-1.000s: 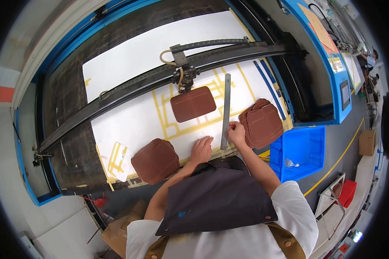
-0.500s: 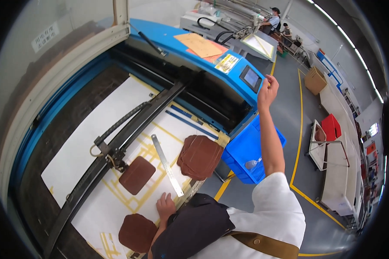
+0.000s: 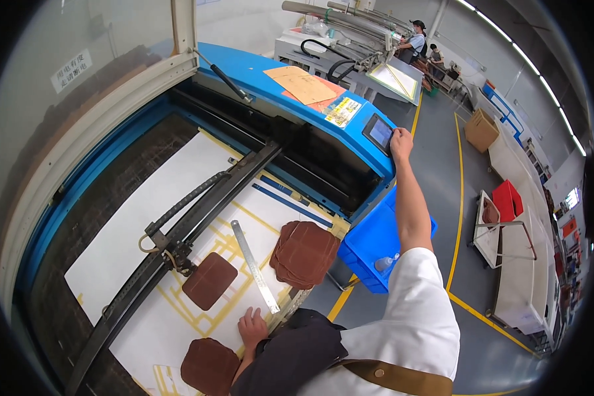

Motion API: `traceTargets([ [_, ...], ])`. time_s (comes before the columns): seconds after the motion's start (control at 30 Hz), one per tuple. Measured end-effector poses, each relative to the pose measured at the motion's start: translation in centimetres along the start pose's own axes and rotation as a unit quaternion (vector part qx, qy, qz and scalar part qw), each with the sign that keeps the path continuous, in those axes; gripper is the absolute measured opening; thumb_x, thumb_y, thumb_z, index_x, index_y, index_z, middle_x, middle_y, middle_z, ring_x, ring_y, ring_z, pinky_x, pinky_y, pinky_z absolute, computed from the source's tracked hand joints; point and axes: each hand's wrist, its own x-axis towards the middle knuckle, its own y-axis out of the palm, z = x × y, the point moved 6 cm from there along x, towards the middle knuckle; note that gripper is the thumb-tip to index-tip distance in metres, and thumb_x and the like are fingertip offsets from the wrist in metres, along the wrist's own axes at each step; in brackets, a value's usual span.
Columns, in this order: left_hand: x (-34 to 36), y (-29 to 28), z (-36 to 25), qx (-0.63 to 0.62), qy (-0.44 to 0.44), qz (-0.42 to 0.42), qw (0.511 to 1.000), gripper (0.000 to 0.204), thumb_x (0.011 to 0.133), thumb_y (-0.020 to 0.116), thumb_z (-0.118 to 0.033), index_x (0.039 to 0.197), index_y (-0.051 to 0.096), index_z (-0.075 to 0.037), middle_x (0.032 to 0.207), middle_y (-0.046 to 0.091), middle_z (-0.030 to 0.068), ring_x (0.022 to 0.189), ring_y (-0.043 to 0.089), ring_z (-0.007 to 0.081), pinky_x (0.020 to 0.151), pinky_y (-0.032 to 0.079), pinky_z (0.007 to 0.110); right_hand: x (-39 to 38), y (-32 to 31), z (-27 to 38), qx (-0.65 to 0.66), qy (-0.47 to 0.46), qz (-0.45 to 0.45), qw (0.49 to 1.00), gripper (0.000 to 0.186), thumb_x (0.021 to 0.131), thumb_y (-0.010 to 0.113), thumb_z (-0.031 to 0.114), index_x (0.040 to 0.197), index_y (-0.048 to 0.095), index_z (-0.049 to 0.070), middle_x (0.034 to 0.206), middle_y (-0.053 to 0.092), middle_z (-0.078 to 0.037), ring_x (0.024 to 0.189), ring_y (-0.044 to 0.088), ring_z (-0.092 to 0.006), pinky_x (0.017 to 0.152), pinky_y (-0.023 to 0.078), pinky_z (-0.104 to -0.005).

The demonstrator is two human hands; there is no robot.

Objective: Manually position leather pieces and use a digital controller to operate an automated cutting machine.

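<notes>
Brown leather pieces lie on the white bed sheet (image 3: pixel 138 224) of a large blue laser cutting machine (image 3: pixel 257 72), each set inside yellow taped outlines that seem to mark where the work should sit. One rounded piece (image 3: pixel 209 280) rests just under the cutting head (image 3: pixel 171 254) on its black gantry rail, placed as if for that head to pass over it; a second piece (image 3: pixel 209 366) lies near the front edge, and a stack of leather pieces (image 3: pixel 307 253) sits at the right end of the bed, within easy reach. A steel ruler (image 3: pixel 254 266) lies slantwise between the stack and the single piece. The left hand (image 3: pixel 252 328) presses flat on the sheet beside the ruler's near end, fingers spread and holding nothing, apparently propping the body as it leans. The right hand (image 3: pixel 400 142) stretches far out to the small control screen (image 3: pixel 380 132) on the machine's corner, fingers touching its edge and gripping nothing that I can see. A blue plastic crate (image 3: pixel 376 241) stands on the floor below the arm.
</notes>
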Motion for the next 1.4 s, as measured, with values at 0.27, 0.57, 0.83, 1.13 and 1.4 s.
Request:
traceTargets([
  [0.27, -1.0, 0.3, 0.4, -0.003, -0.004, 0.002, 1.000, 0.031, 0.080, 0.060, -0.010, 0.110, 0.065, -0.011, 0.117, 0.060, 0.0096, 0.085, 0.056, 0.0278, 0.073, 0.046, 0.041, -0.1, 0.7, -0.1, -0.021, 0.031, 0.086, 0.996, 0.027, 0.091, 0.053, 0.020, 0.102, 0.072, 0.005, 0.112, 0.066, -0.019, 0.105, 0.062, -0.0352, 0.092, 0.047, -0.0393],
  [0.57, 0.6, -0.6, 0.2, -0.011, 0.004, 0.001, 1.000, 0.031, 0.080, 0.060, -0.011, 0.111, 0.065, -0.011, 0.116, 0.060, 0.0097, 0.087, 0.057, 0.0277, 0.073, 0.046, 0.041, -3.0, -4.9, 2.9, 0.202, 0.031, -0.130, 0.970, 0.031, 0.090, 0.051, 0.008, 0.117, 0.064, 0.002, 0.107, 0.068, -0.014, 0.103, 0.063, -0.0248, 0.092, 0.048, -0.0346],
  [0.83, -0.1, -0.6, 0.2, -0.018, -0.012, 0.003, 1.000, 0.034, 0.079, 0.061, -0.011, 0.112, 0.065, -0.011, 0.118, 0.059, 0.0075, 0.088, 0.056, 0.0262, 0.074, 0.045, 0.040, -29.7, 0.1, 10.6, 0.156, -0.080, 0.463, 0.869, 0.018, 0.081, 0.068, 0.011, 0.098, 0.070, 0.004, 0.090, 0.070, -0.012, 0.081, 0.068, -0.0210, 0.075, 0.053, -0.0312],
  [1.13, -1.1, -0.4, 1.0, -0.010, -0.003, -0.019, 1.000, 0.033, 0.079, 0.060, -0.012, 0.111, 0.066, -0.012, 0.118, 0.060, 0.0056, 0.087, 0.056, 0.0245, 0.073, 0.045, 0.039, -35.9, 6.3, -3.0, -0.047, 0.180, 0.531, 0.826, 0.056, 0.058, 0.091, 0.038, 0.092, 0.065, 0.002, 0.087, 0.068, -0.012, 0.079, 0.066, -0.0230, 0.071, 0.052, -0.0343],
  [1.4, 0.2, -0.8, 0.7, -0.005, -0.035, -0.040, 0.999, 0.031, 0.079, 0.063, -0.015, 0.109, 0.067, -0.011, 0.115, 0.060, 0.0050, 0.090, 0.058, 0.0225, 0.076, 0.048, 0.038, -35.0, 7.8, -4.5, 0.034, 0.223, 0.528, 0.819, 0.056, 0.054, 0.096, 0.020, 0.094, 0.065, -0.004, 0.071, 0.065, -0.009, 0.055, 0.059, -0.0160, 0.048, 0.048, -0.0319],
])
